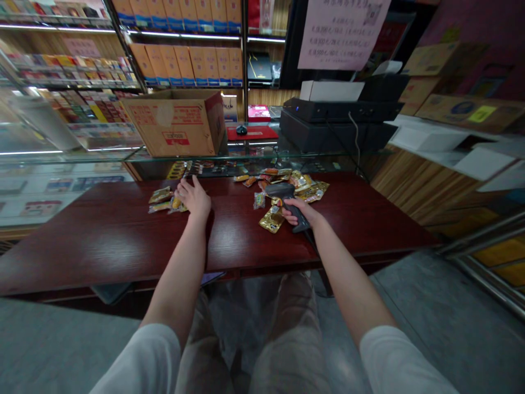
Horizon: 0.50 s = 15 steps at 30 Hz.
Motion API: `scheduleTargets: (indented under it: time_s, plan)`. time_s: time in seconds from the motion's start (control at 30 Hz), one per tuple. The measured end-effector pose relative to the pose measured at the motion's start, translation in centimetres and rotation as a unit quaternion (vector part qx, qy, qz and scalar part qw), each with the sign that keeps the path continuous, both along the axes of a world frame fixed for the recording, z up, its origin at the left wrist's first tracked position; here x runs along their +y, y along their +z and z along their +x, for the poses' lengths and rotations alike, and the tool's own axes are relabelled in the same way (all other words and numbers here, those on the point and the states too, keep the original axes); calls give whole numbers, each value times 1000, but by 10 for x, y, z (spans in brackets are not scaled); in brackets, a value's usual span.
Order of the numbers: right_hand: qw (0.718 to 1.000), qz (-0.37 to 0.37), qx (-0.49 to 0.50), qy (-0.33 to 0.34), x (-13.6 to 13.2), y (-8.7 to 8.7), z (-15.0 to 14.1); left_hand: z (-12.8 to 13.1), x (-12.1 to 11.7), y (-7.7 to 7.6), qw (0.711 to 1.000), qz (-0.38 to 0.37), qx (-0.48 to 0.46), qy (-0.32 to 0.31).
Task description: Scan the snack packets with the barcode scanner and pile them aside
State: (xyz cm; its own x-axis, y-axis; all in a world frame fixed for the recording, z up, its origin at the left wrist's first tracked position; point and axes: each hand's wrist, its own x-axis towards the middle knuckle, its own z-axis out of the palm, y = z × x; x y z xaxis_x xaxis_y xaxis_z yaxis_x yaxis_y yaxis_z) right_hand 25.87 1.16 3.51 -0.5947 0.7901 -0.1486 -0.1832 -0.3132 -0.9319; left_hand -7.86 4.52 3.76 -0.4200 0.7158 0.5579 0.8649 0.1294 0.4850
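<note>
Forearms (180, 262) reach, right hand (297, 213) clamped on a barcode scanner (283, 191), left hand (194, 198) open on snack packets (177, 204).

Past my right grip (297, 212), the snack packets (295, 189) are too small to read; my left grip (194, 198) covers part of a yellow packet (176, 204), and my right hides the barcode scanner's (281, 191) middle.

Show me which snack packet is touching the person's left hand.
The yellow packet under the left hand; the two gold packets beside it lie clear of the hand.
</note>
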Motion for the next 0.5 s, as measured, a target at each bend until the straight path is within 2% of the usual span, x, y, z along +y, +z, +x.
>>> scheduleTargets:
  time_s: [0.03,0.1,0.2,0.27,0.37,0.5]
  plan:
    - [1000,2,2,-3,-1,1,0,3,0,-1,999,1,19,-36]
    - [1000,5,3,-3,-1,1,-1,15,2,-3,986,-9,46,-162]
    - [1000,9,3,0,0,1,-1,47,0,-9,922,-50,68,-377]
    - [1000,10,0,2,0,0,0,70,-5,-15,881,-84,102,-454]
    - [1000,7,-4,2,0,0,0,94,-11,-21,877,-135,135,-441]
    - [1000,1,-4,-3,0,1,1,92,-6,-24,900,-161,134,-383]
